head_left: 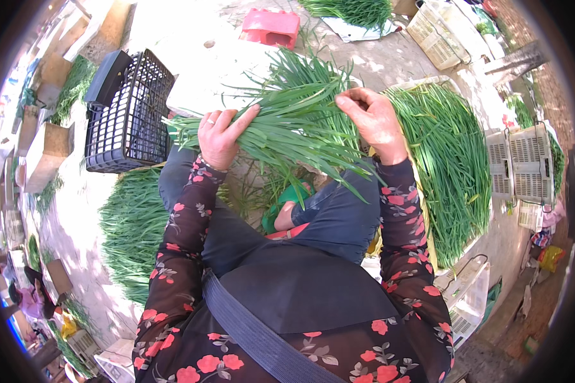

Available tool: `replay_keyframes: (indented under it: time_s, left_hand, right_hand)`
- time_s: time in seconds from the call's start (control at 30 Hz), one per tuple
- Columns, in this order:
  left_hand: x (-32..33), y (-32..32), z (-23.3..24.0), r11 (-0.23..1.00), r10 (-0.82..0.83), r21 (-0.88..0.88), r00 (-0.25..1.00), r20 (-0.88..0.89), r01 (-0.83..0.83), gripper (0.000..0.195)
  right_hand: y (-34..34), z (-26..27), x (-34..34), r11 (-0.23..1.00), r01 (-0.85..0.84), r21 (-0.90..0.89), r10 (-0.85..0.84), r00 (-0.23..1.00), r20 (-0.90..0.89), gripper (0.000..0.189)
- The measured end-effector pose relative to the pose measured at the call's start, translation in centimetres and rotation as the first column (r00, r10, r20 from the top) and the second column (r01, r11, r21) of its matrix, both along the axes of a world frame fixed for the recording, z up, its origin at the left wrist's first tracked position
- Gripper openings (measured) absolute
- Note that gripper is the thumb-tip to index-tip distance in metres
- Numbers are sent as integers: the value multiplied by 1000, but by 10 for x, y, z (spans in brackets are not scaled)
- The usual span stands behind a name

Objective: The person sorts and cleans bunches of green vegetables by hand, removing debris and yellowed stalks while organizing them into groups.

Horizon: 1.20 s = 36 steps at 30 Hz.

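My left hand [219,139], with a ring on one finger, grips a bunch of long flat green leaves, likely garlic chives [287,129], near its left end. The leaves fan out to the right over my lap, some tips drooping past my knee. My right hand [371,124] is raised at the bunch's upper right edge, thumb and finger drawn together beside the leaf tips. Whether a leaf is pinched there is unclear. Behind the bunch, more loose leaves [302,72] lie on a bright white surface [191,93].
A large heap of leaves [445,163] lies close on my right, another heap [129,230] on my left. A black plastic crate [129,119] stands at the left. Ahead sits a red block-like stool [270,26]. Pale crates [520,163] line the right; a person [31,294] is far left.
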<state>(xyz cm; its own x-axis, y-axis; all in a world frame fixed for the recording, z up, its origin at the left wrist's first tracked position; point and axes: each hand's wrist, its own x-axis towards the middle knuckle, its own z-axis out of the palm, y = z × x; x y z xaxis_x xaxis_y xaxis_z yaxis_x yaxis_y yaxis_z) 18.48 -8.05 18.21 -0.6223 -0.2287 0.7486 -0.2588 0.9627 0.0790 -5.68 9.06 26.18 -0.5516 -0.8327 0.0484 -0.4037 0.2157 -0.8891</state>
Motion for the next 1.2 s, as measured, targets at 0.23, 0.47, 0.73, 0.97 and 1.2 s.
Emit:
replay_keyframes:
  time_s: [0.23,0.47,0.73,0.97,1.2]
  left_hand:
    - [3,-1,-8,1000,14,-28,1000,21,-13,57]
    - [6,-9,-3,996,-9,-84,998,62,15,55]
    - [16,-17,16,980,-35,-186,989,144,62,57]
    - [21,-23,9,988,2,-152,994,112,15,57]
    - [-3,-5,-4,835,-10,525,958,-286,166,55]
  right_hand:
    - [5,4,13,942,76,-326,154,765,625,20]
    - [45,1,-2,939,49,-341,228,654,721,9]
    - [35,19,26,991,25,-131,41,877,478,12]
    - [35,1,38,981,21,-192,51,931,362,15]
    - [37,10,27,991,97,-93,-46,896,443,21]
